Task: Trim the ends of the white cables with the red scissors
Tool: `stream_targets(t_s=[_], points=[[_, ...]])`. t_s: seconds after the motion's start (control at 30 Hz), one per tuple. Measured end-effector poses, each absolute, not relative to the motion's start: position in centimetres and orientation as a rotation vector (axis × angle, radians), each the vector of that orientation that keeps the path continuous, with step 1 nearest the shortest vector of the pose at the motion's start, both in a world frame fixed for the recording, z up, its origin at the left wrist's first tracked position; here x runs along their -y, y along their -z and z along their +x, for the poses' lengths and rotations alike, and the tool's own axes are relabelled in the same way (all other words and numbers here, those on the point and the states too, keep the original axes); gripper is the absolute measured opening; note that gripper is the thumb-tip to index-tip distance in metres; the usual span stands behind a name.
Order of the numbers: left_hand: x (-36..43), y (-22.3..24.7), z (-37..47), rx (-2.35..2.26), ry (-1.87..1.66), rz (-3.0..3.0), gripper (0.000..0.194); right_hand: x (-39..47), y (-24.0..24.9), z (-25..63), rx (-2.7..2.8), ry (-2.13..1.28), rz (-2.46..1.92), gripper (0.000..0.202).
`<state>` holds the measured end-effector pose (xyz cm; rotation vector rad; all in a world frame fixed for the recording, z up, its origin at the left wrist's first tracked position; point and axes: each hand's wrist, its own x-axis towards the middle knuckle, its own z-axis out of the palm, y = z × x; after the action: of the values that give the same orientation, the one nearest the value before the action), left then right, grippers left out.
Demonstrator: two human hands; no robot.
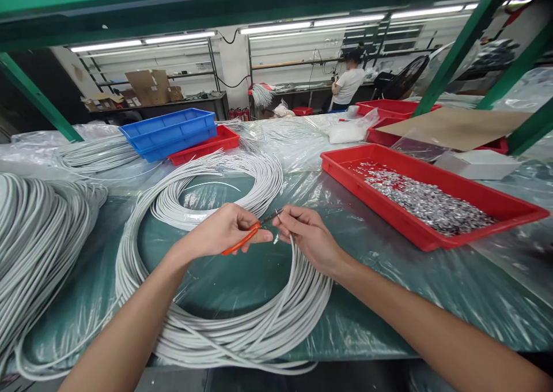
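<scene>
My left hand [224, 227] is closed around a pair of orange-handled pliers [241, 242], their dark metal jaws pointing right. The jaw tips meet the fingertips of my right hand [309, 236]. Pinched in that right hand is a white cable [294, 259], which runs down into a large coil of white cable [242, 343] under both hands. The cable's very end is hidden by the fingers. A tiny silvery piece [276, 239] shows just below the jaws, by my left fingertip; what it is attached to I cannot tell.
A red tray [345, 176] of small metal parts stands at right. Another cable coil [268, 178] lies behind my hands, and a thick bundle [38, 248] at left. A blue bin [173, 132] rests over a red tray [224, 138]. Green posts [458, 52] frame the bench; a person [348, 83] stands far off.
</scene>
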<state>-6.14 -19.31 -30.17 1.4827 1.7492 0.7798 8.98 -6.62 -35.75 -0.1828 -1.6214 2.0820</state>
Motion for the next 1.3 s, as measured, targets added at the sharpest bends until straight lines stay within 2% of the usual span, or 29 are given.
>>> stream_targets(t_s=[0.1, 0.2, 0.4, 0.57, 0.63, 0.83, 1.0, 1.3], points=[[19.4, 30.3, -6.3, -1.752, -0.772, 1.489, 0.041, 6.5, 35.7, 9.0, 1.568, -2.266, -0.152, 0.029], [19.6, 30.4, -6.7, -1.766, -0.737, 1.499, 0.041, 6.4, 35.6, 9.0, 1.571, -2.292, -0.147, 0.029], [19.5, 30.3, -7.0, -1.787, -0.687, 1.494, 0.044, 6.5, 35.5, 8.8, 1.729, -1.986, -0.252, 0.036], [19.3, 30.7, -5.9, -1.843, -0.706, 1.409, 0.046, 6.6, 36.2, 8.8, 1.856, -1.462, -0.301, 0.028], [19.3, 30.9, -5.5, -1.877, -0.725, 1.382, 0.046, 6.7, 36.3, 8.7, 1.832, -1.359, -0.336, 0.025], [19.1, 30.9, -5.5, -1.977, -0.928, 1.455, 0.044, 6.9, 36.4, 8.6, 1.755, -1.446, -0.335, 0.026], [18.4, 31.2, -4.8, -1.790, -1.238, 1.319, 0.025, 7.3, 36.5, 8.6, 1.808, -1.394, -0.292, 0.027], [17.8, 32.5, -3.5, -1.817, -1.315, 1.251, 0.020, 7.8, 36.7, 8.8, 1.888, -1.207, -0.348, 0.023]])
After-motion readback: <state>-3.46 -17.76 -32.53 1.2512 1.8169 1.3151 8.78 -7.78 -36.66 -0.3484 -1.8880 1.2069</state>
